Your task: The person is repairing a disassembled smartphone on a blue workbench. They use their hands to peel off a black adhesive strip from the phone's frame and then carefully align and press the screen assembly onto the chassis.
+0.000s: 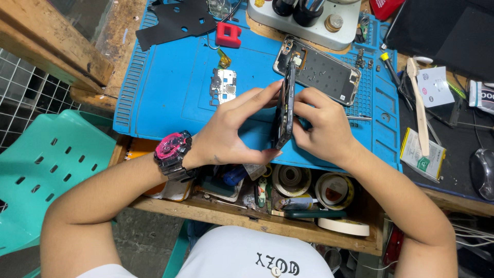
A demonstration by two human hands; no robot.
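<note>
A dark smartphone body (pixel 285 105) stands on its edge above the blue work mat (pixel 170 98), held between both hands. My left hand (pixel 231 131) grips its left face, thumb near the bottom and fingers reaching to the top; a pink and black wristwatch (pixel 172 154) sits on that wrist. My right hand (pixel 321 126) clasps the phone's right side. Just behind lies an opened phone frame (pixel 321 69) flat on the mat. A small metal shield plate (pixel 223 86) lies to the left of the hands.
A red block (pixel 228 35) and a black sheet (pixel 177 20) lie at the mat's far edge. An open drawer (pixel 288 193) below holds tape rolls and tools. A white spudger (pixel 419 105), a battery (pixel 422 154) and a mouse (pixel 482 172) are on the right. A teal plastic chair (pixel 46 164) stands left.
</note>
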